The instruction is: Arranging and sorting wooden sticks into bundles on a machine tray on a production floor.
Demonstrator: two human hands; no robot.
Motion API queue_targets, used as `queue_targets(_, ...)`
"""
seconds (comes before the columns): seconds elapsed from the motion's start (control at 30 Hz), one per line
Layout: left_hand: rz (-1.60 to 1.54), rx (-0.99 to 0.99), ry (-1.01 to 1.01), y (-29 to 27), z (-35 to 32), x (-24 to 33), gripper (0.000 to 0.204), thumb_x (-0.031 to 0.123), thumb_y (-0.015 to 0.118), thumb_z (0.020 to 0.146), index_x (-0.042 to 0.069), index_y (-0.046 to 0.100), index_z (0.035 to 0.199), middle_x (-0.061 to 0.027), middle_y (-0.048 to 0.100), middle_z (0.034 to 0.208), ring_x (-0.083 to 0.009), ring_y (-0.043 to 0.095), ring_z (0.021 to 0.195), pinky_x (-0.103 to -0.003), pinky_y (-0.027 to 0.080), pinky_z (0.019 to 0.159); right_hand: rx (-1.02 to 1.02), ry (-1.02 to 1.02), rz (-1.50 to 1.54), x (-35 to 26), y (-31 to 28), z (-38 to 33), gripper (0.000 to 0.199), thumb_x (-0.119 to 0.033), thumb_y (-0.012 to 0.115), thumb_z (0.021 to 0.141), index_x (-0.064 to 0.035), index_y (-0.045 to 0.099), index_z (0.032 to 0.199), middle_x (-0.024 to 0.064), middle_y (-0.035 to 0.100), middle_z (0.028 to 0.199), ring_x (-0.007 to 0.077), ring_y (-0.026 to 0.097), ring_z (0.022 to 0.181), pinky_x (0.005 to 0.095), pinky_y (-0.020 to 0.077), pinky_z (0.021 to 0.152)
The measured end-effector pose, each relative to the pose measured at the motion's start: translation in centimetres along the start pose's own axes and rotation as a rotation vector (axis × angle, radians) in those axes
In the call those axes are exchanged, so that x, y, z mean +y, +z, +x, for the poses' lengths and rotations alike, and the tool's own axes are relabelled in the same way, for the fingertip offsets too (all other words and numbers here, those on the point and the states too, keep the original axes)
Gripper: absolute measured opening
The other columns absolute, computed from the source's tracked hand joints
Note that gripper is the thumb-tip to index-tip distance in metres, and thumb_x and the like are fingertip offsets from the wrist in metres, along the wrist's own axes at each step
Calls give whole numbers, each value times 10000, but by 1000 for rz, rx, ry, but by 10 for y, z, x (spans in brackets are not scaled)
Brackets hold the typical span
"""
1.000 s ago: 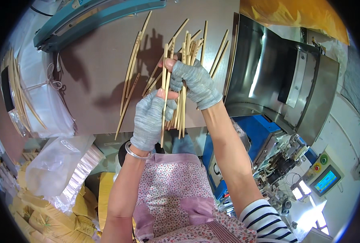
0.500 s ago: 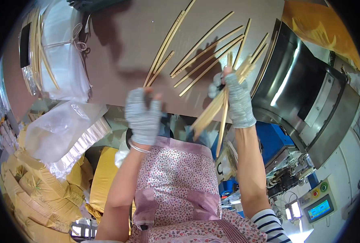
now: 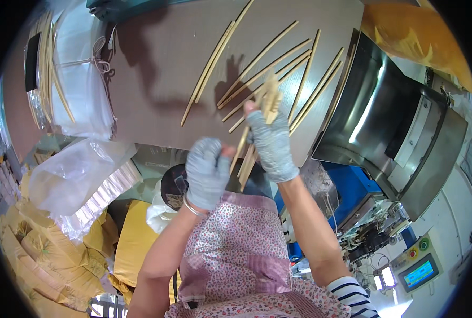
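Observation:
My right hand [image 3: 272, 140], in a grey glove with bare fingertips, grips a bundle of pale wooden chopsticks [image 3: 271, 100] over the table's near edge. Their lower ends fan out beneath the palm. Beside it, my left hand [image 3: 208, 169], gloved alike, has curled fingers. Its thumb tip is close to a chopstick [image 3: 239, 148] hanging from the right hand's side; whether it holds anything is hidden. Loose chopsticks lie on the brown table [image 3: 151, 111]: a long pair [image 3: 213, 63] at left, several in the middle [image 3: 262, 58], and others at right [image 3: 317, 90].
Clear plastic bags [image 3: 82, 69] tied with string, with sticks beside them, lie at the table's left. A dark metal chute [image 3: 384, 116] borders the right side. Yellow sacks [image 3: 50, 254] are piled lower left. A control panel with a screen [image 3: 419, 273] is lower right.
My right hand has moved left and toward me with its bundle. My left hand has come right and nearer, and the short chopstick beside the left pair is gone from the table.

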State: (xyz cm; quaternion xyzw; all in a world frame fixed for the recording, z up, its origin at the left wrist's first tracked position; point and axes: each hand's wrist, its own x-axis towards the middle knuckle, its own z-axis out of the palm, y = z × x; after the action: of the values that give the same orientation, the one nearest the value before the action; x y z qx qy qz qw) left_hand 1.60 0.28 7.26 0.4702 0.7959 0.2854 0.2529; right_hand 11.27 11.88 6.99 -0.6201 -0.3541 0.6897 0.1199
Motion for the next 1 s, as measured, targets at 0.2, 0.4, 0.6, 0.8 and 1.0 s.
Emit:
queue_targets(0.2,150,199,-116,0,102,-45,190,154,698,740,48,594,857,-122,578,835,-316,570,798,-405,464,710,-84,40,151,-21,-32,-1,279,-330,611,897,-66,552,830,-6,539,661,78,500,495,216,423,438)
queue_targets(0.4,177,91,-109,6,116,-59,160,127,718,738,33,601,793,-120,584,747,-272,579,658,-358,476,646,-45,47,45,-2,-32,-10,256,-271,605,909,-19,598,954,-7,516,611,68,484,473,217,403,420)
queue_targets(0.6,130,53,-44,-23,105,-36,100,103,652,763,47,576,794,-125,552,764,-309,556,699,-403,444,635,-56,62,70,1,-29,-30,223,-192,654,870,-17,590,992,-28,493,601,42,449,473,206,370,428)
queue_targets(0.8,-214,-530,13,-29,-12,42,235,81,628,792,21,532,998,-166,575,894,-345,578,775,-407,471,671,-202,77,311,9,-34,-69,259,-151,670,850,-19,572,1050,-27,535,728,32,475,576,196,369,459)
queue_targets(1.0,-114,-132,-45,-5,35,28,66,88,632,799,34,597,808,-136,593,761,-314,592,667,-373,476,617,135,6,-35,25,-92,-87,243,-281,628,887,-74,536,798,0,535,663,80,505,545,233,395,458)
